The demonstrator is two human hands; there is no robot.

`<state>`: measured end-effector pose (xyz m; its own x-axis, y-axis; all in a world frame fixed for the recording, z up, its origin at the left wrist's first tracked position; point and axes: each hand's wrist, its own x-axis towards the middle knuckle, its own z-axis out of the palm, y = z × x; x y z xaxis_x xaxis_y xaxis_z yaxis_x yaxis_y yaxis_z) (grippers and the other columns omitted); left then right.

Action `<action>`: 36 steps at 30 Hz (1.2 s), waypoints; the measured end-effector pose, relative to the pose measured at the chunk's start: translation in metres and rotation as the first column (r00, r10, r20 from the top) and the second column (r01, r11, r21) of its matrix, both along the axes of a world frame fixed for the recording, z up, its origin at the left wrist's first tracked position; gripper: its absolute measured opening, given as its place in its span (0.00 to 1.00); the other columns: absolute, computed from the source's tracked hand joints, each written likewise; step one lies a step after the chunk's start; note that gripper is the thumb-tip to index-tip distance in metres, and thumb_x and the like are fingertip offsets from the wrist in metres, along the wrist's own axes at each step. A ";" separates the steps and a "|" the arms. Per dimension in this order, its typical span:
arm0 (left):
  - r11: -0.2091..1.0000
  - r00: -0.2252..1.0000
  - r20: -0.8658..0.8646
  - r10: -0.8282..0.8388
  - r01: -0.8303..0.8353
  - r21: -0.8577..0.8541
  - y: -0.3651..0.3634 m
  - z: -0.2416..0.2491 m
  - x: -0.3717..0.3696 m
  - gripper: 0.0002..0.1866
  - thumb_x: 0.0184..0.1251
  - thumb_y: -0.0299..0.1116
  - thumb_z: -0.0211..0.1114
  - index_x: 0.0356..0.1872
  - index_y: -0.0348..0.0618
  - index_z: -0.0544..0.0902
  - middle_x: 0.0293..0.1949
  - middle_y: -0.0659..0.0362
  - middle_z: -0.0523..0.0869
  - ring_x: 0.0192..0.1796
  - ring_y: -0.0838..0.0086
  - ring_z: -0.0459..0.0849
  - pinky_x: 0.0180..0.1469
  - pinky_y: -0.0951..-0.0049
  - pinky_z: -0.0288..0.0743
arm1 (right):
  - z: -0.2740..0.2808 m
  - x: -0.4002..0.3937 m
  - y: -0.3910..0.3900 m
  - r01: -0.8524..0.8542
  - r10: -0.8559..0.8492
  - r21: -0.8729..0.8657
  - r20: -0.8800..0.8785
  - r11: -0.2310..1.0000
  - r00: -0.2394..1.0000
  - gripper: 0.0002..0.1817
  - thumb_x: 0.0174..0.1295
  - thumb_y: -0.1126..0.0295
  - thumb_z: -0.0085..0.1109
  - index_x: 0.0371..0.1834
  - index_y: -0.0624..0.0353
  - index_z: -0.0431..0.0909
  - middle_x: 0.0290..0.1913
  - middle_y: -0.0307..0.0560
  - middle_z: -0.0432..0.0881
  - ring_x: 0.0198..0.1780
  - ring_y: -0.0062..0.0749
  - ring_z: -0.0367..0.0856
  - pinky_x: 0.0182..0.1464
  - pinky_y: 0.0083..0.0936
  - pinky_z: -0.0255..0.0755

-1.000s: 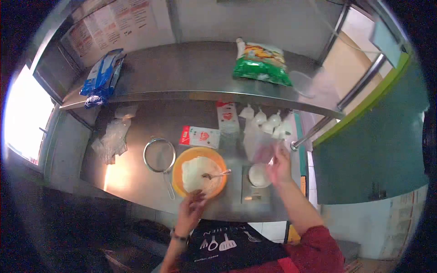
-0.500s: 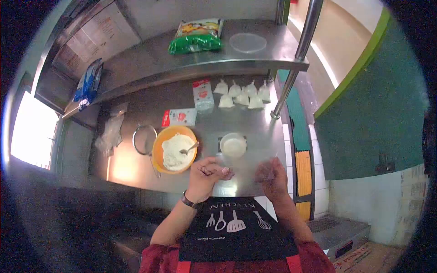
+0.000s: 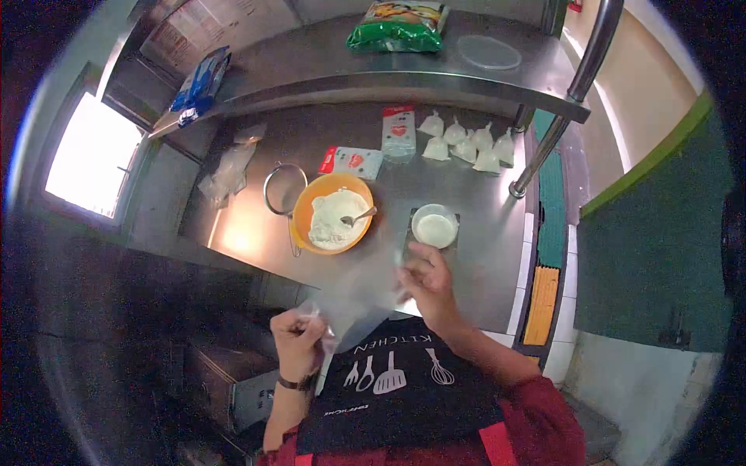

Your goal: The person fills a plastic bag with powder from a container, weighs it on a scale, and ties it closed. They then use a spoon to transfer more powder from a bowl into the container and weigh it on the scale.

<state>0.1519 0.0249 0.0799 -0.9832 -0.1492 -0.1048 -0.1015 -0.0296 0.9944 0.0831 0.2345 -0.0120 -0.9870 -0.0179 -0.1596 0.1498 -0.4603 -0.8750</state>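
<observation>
My left hand (image 3: 298,335) is closed on crumpled clear plastic, low in front of the table edge. From it a thin clear plastic bag (image 3: 359,305) stretches across to my right hand (image 3: 429,286), whose bent fingers pinch its other end; the film is blurred and hard to trace. Just beyond the right hand, a round clear tub (image 3: 435,226) with white powder in it stands on a dark flat scale-like base (image 3: 453,247). Left of that is a yellow bowl (image 3: 367,189) of white powder, a metal spoon (image 3: 360,217) resting in it.
A round sieve (image 3: 266,191) lies against the bowl. Behind are two red-and-white packets (image 3: 399,138), (image 3: 351,162) and several small tied bags (image 3: 486,159) of white powder. Clear plastic bags (image 3: 231,171) lie at left. The raised shelf (image 3: 311,87) holds a green packet (image 3: 396,35) and a clear lid (image 3: 489,52).
My view has turned, so the table sits higher and further right. My left hand has moved down and left, my right hand up towards the tub, with the clear bag spread between them.
</observation>
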 end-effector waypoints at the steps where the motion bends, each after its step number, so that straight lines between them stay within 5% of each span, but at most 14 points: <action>1: 0.998 0.994 -0.100 0.052 -0.056 -0.039 -0.008 -0.003 0.005 0.11 0.61 0.30 0.68 0.23 0.38 0.77 0.21 0.60 0.80 0.18 0.78 0.77 0.18 0.78 0.70 | -0.001 0.000 -0.011 0.134 -0.097 0.179 -0.199 0.975 0.975 0.22 0.61 0.78 0.60 0.58 0.57 0.66 0.38 0.45 0.80 0.31 0.27 0.79 0.35 0.23 0.76; 5: 0.942 0.967 -0.212 0.139 -0.195 -0.272 -0.008 0.018 0.012 0.11 0.52 0.23 0.74 0.19 0.37 0.79 0.21 0.59 0.82 0.23 0.80 0.78 0.26 0.79 0.70 | 0.039 0.012 -0.023 0.088 0.182 0.447 -0.526 0.890 0.831 0.20 0.52 0.73 0.72 0.47 0.62 0.77 0.37 0.45 0.80 0.33 0.25 0.79 0.37 0.20 0.75; 6: 0.948 0.970 -0.204 0.129 -0.181 -0.263 -0.012 0.014 0.008 0.11 0.52 0.23 0.74 0.19 0.37 0.79 0.21 0.59 0.82 0.23 0.80 0.78 0.26 0.79 0.70 | 0.059 0.015 -0.027 0.097 0.177 0.457 -0.519 0.884 0.837 0.20 0.52 0.73 0.72 0.47 0.62 0.77 0.37 0.45 0.80 0.33 0.25 0.79 0.37 0.20 0.75; 8: 0.899 0.862 -0.507 -0.016 -0.210 -0.385 -0.017 0.003 -0.002 0.14 0.51 0.23 0.75 0.17 0.39 0.76 0.21 0.60 0.81 0.25 0.81 0.77 0.28 0.79 0.69 | 0.088 0.018 -0.043 -0.241 0.472 0.460 -0.492 0.855 0.732 0.19 0.49 0.71 0.76 0.42 0.63 0.80 0.37 0.45 0.81 0.33 0.25 0.81 0.35 0.21 0.75; 10: 0.897 0.866 -0.500 -0.018 -0.207 -0.392 -0.027 -0.005 -0.009 0.16 0.55 0.28 0.75 0.19 0.39 0.74 0.22 0.61 0.81 0.27 0.81 0.77 0.29 0.80 0.69 | 0.083 0.018 -0.060 -0.270 0.481 0.452 -0.460 0.850 0.746 0.17 0.48 0.71 0.77 0.40 0.61 0.82 0.36 0.45 0.82 0.33 0.25 0.82 0.33 0.22 0.76; 13: 0.998 0.975 -0.220 0.036 -0.046 -0.042 -0.034 0.003 -0.016 0.17 0.64 0.35 0.71 0.23 0.41 0.71 0.22 0.62 0.81 0.24 0.82 0.77 0.25 0.80 0.69 | 0.068 0.015 -0.081 -0.174 0.447 0.477 -0.552 0.862 0.704 0.11 0.52 0.74 0.73 0.37 0.59 0.83 0.37 0.45 0.82 0.33 0.26 0.83 0.33 0.22 0.76; 16: 0.999 0.952 -0.304 -0.045 0.045 -0.008 -0.051 -0.005 -0.026 0.18 0.62 0.35 0.73 0.23 0.42 0.71 0.21 0.62 0.81 0.24 0.83 0.78 0.23 0.79 0.69 | 0.072 0.020 -0.097 -0.007 0.360 0.519 -0.582 0.855 0.730 0.07 0.54 0.78 0.70 0.34 0.60 0.82 0.36 0.45 0.82 0.33 0.26 0.82 0.34 0.23 0.76; 17: 0.943 0.881 -0.444 -0.164 0.008 -0.333 -0.062 -0.007 -0.033 0.18 0.58 0.34 0.75 0.23 0.42 0.72 0.19 0.60 0.80 0.22 0.81 0.78 0.23 0.76 0.71 | 0.073 0.023 -0.102 0.011 0.308 0.505 -0.542 0.863 0.782 0.06 0.55 0.79 0.69 0.35 0.61 0.82 0.36 0.45 0.82 0.34 0.26 0.81 0.35 0.23 0.76; 20: 0.805 0.768 -0.470 -0.436 0.098 -0.586 -0.090 -0.010 -0.049 0.17 0.55 0.32 0.77 0.24 0.41 0.73 0.19 0.58 0.79 0.21 0.75 0.80 0.24 0.75 0.72 | 0.066 0.032 -0.113 0.103 0.159 0.495 -0.459 0.863 0.874 0.05 0.57 0.81 0.66 0.35 0.64 0.80 0.36 0.46 0.80 0.35 0.26 0.80 0.36 0.24 0.77; 22: 0.797 0.735 -0.503 -0.455 0.084 -0.598 -0.100 -0.016 -0.061 0.15 0.54 0.30 0.76 0.25 0.41 0.74 0.18 0.56 0.78 0.20 0.70 0.80 0.25 0.75 0.72 | 0.062 0.036 -0.125 0.173 0.053 0.488 -0.415 0.856 0.908 0.05 0.58 0.82 0.64 0.36 0.65 0.80 0.37 0.46 0.80 0.35 0.26 0.80 0.37 0.24 0.77; 25: 0.772 0.832 -0.263 -0.488 0.270 -0.575 -0.115 -0.014 -0.074 0.11 0.52 0.28 0.75 0.25 0.41 0.77 0.24 0.57 0.82 0.25 0.76 0.82 0.30 0.72 0.76 | 0.062 0.035 -0.147 0.312 -0.225 0.263 -0.312 0.913 0.923 0.04 0.59 0.84 0.61 0.37 0.67 0.79 0.38 0.47 0.78 0.36 0.27 0.79 0.38 0.24 0.78; 28: 0.902 0.881 -0.245 -0.404 0.338 -0.269 -0.107 -0.012 -0.082 0.08 0.60 0.24 0.70 0.34 0.37 0.77 0.29 0.59 0.83 0.28 0.77 0.82 0.31 0.74 0.78 | 0.062 0.037 -0.163 0.325 -0.123 0.532 -0.380 0.781 0.917 0.05 0.60 0.85 0.59 0.36 0.66 0.79 0.39 0.46 0.78 0.36 0.25 0.79 0.36 0.18 0.75; 30: 0.867 0.890 -0.202 -0.409 0.448 0.218 -0.104 -0.017 -0.088 0.06 0.64 0.22 0.66 0.39 0.36 0.78 0.35 0.60 0.83 0.36 0.78 0.83 0.38 0.74 0.80 | 0.060 0.040 -0.171 0.396 -0.181 0.546 -0.405 0.738 0.896 0.05 0.60 0.86 0.59 0.36 0.65 0.80 0.39 0.46 0.78 0.36 0.24 0.79 0.35 0.16 0.74; 36: 0.701 0.754 -0.124 -0.645 0.648 0.298 -0.085 -0.021 -0.094 0.02 0.68 0.20 0.61 0.38 0.36 0.77 0.36 0.59 0.84 0.39 0.79 0.81 0.45 0.74 0.79 | 0.051 0.056 -0.169 0.547 -0.384 0.553 -0.391 0.629 0.836 0.07 0.59 0.85 0.61 0.38 0.64 0.80 0.42 0.45 0.78 0.39 0.22 0.78 0.37 0.14 0.71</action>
